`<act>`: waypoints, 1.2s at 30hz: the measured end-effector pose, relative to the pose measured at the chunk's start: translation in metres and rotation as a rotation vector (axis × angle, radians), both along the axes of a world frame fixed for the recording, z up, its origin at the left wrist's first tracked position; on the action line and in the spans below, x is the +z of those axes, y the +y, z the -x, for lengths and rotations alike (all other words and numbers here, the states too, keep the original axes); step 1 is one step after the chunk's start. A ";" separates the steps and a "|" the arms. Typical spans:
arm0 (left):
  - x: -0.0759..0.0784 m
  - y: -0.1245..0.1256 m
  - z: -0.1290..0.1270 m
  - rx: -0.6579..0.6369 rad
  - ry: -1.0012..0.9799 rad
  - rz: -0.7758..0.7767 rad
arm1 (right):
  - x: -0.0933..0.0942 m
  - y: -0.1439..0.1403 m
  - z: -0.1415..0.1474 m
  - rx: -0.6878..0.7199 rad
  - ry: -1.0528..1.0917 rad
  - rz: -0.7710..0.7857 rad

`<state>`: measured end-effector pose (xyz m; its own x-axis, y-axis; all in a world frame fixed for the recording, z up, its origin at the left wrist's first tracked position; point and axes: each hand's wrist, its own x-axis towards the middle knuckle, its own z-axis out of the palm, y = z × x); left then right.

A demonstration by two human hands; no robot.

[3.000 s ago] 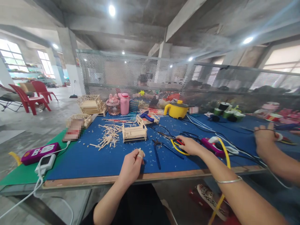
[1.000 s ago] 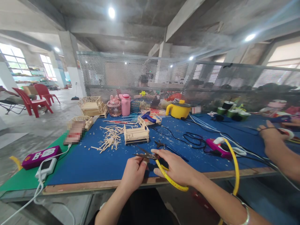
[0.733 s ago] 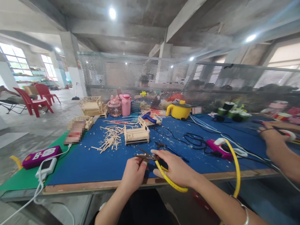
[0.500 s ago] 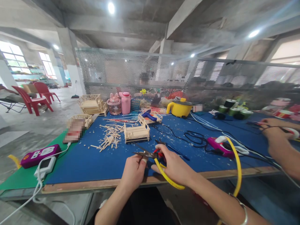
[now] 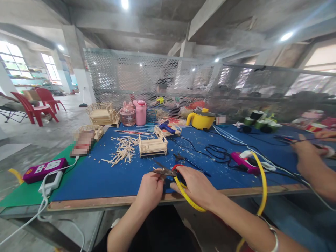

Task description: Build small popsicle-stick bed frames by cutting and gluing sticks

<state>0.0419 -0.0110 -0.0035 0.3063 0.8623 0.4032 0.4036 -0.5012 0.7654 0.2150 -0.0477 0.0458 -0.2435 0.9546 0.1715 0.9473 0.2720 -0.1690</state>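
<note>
Left hand [image 5: 150, 190]: fingers curled in, grip pinched on a small pale piece [image 5: 154, 168], of which only the end shows at the fingertips. Right hand [image 5: 195, 185]: grip wrapped around the red and yellow handles of the scissors [image 5: 168, 172]. Blades are parted, tips directed left, positioned over the left fingertips; contact between blade and pale piece cannot be made out. Both hands are above the near edge of the blue tabletop [image 5: 105, 185].

Just beyond the hands, a small wooden frame [image 5: 153, 148] stands upright; to its left lies a loose heap of cut sticks [image 5: 124, 148]. Behind the frame, a blue glue gun [image 5: 168, 128] rests on a second wooden frame. Pliers [image 5: 196, 167] lie beyond the right hand, partly hidden by it. Farther right: a purple power strip [image 5: 243, 164] with plugs in it. Toward the back: a yellow pot [image 5: 202, 120]. A co-worker's hand [image 5: 308, 147], blurred, is at far right.
</note>
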 end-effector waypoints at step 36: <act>0.006 0.000 -0.002 0.030 -0.138 0.175 | 0.022 0.088 -0.107 -0.410 -0.217 0.294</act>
